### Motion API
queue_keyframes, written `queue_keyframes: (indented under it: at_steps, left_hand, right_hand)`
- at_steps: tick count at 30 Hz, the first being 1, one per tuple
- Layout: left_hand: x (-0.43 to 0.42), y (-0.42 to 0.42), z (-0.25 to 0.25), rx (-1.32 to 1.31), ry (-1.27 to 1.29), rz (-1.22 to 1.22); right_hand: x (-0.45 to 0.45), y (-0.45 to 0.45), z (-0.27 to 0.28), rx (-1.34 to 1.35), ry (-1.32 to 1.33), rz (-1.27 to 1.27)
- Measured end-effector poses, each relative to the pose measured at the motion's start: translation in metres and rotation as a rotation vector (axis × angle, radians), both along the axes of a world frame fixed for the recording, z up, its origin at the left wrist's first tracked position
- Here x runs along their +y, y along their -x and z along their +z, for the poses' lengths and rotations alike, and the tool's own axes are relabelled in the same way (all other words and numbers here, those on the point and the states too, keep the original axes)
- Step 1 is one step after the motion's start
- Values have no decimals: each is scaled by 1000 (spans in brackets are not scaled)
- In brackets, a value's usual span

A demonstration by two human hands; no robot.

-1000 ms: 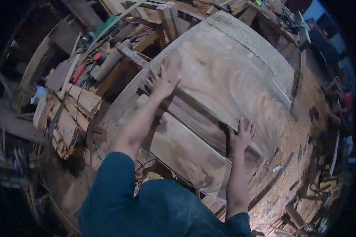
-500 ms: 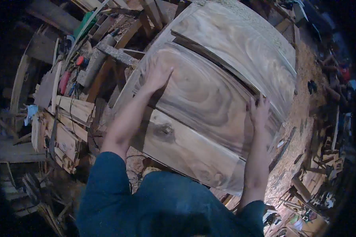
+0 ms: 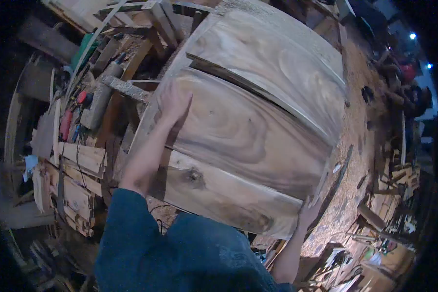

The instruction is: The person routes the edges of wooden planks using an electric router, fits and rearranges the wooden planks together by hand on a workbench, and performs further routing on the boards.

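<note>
My left hand (image 3: 174, 103) lies on the left end of the middle wooden board (image 3: 228, 119), its thumb stretched away from the fingers. My right hand (image 3: 308, 214) touches the right end of the boards, near the corner where the middle board meets the near board (image 3: 219, 194). Its fingers extend along the end edge and are partly hard to make out. The near board is paler, with dark knots. Beyond a dark, raised edge lies the far board (image 3: 272, 63), with swirling grain. All three lie side by side.
Offcuts (image 3: 78, 190) are stacked at left, near a red-ended tool (image 3: 85, 99) and a wooden beam (image 3: 126, 87). Sawdust (image 3: 348, 194) covers the floor at right, with wood scraps (image 3: 394, 182) further out. Wood pieces also stand behind the boards on the left.
My right hand has moved from the gap between the middle and far boards down to the right end, by the near board. My left hand stays on the left end. The view has shifted.
</note>
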State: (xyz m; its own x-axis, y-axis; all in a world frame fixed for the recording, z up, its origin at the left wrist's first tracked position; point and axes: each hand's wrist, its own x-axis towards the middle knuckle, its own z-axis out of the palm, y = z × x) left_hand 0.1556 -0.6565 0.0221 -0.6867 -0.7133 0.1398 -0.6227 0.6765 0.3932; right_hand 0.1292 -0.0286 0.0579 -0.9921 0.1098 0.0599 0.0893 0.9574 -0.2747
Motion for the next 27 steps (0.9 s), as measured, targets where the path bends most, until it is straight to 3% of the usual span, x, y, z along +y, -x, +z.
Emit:
queue_keyframes:
  at_steps: [2,4,10,13,15,18,20,22,24,25,27]
  left_hand:
    - [-17,29,-6,148,-61,-18]
    - [-27,61,-6,222,-38,-18]
    - [-35,118,0,29,165,-49]
    - [-37,120,-8,-37,220,-54]
    - [-36,123,-7,-56,239,-55]
    - [-45,141,1,-209,30,-110]
    - [-60,155,-4,-162,-142,-177]
    - [-57,142,5,-123,-186,-194]
    - [-42,117,41,-76,-92,-179]
    - [-41,96,41,39,-167,-236]
    - [-31,39,43,214,-234,-278]
  right_hand:
    - [-27,42,1,165,-40,124]
    - [-98,76,50,229,-32,318]
    - [-185,184,-10,229,-340,288]
    - [-218,210,-22,113,-200,273]
    - [-228,216,-25,95,-258,245]
    - [-189,282,-73,44,-314,396]
    - [-184,292,-74,-15,-211,473]
    - [-201,290,-2,-93,3,449]
    - [-196,251,21,-92,144,397]
    - [-184,222,32,-96,211,365]
    - [-154,167,54,-80,-75,428]
